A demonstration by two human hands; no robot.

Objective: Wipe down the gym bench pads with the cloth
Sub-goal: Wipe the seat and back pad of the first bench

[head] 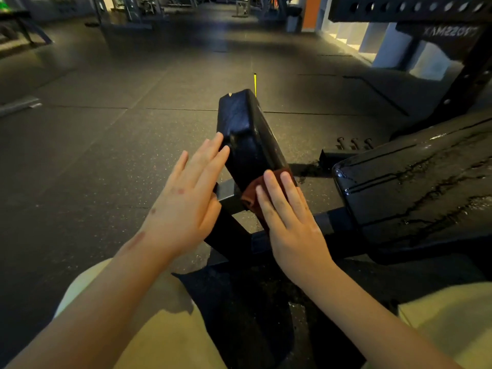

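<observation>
Flat hands (183, 198) (cloth (254, 194) under right) on pad (247, 139)

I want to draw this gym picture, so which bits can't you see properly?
All from the head view:
- The cloth: mostly covered by the right hand pressing it on the small pad.
- The small pad's far side: turned away from the camera.
- The big pad: cut off by the picture's right edge.
- The far machines: blurred, dark and too small to tell apart.

forearms (106, 302): both bare right to frame edge
left hand (183, 209): few small spots on back, short streak at wrist
legwear (165, 336): pale yellow cloth, covers both thighs
</observation>
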